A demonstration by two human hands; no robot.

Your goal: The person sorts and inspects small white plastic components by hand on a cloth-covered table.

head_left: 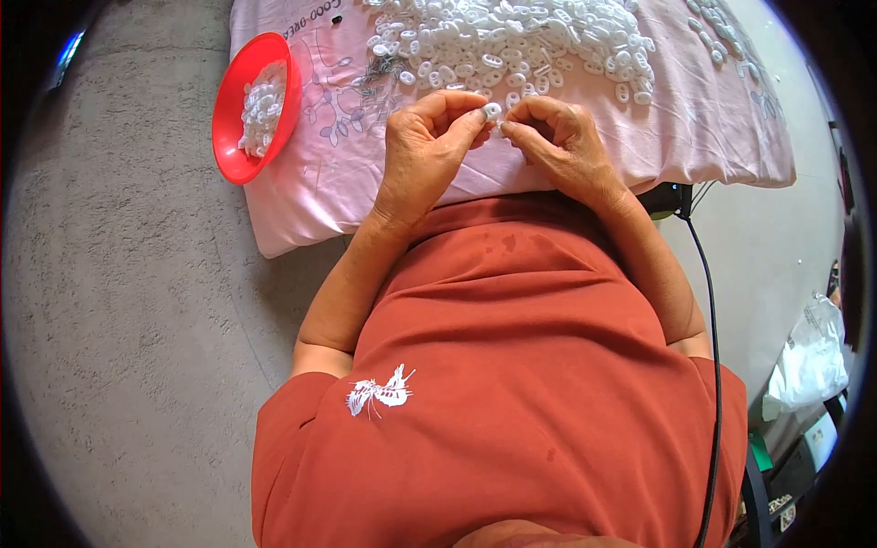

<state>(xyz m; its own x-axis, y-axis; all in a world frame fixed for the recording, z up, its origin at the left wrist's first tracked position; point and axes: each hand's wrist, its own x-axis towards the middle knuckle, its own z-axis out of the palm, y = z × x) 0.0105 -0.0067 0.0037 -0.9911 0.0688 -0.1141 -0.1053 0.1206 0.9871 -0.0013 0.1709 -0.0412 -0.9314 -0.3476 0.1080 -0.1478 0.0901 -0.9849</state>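
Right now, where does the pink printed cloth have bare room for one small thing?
The pink printed cloth shows bare to the right of the right hand, and between the round red bowl and the left hand. Crowded: the top middle, under the large heap of white oval pieces, and the upper right corner, under a smaller group.

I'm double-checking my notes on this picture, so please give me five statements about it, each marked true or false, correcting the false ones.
1. The left hand holds a small white oval piece, with the right hand close beside it. True.
2. The two hands are spread far apart. False: they nearly meet.
3. The round red plastic bowl is at the person's left and contains white pieces. True.
4. Every white piece is inside that bowl. False: a large white heap lies on the pink printed cloth.
5. A long black cable runs down along the person's right side. True.
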